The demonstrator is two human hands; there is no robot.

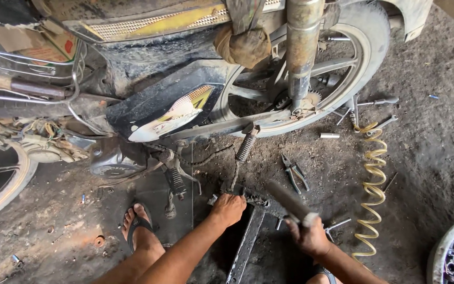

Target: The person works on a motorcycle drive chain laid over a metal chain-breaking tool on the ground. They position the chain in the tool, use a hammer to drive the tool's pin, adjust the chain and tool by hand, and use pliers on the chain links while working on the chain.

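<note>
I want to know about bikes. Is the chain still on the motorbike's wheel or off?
Off. The chain hangs loose down to the ground, where the left hand holds it, beside the rear wheel.

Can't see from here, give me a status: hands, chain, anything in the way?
Left hand pressing the chain on the ground. Right hand gripping a hammer, raised. Pliers and coiled hose lying nearby, clear of the hands.

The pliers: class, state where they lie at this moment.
In the head view, the pliers lie on the dirt floor right of centre, between the footpeg and the coiled yellow hose.
</note>
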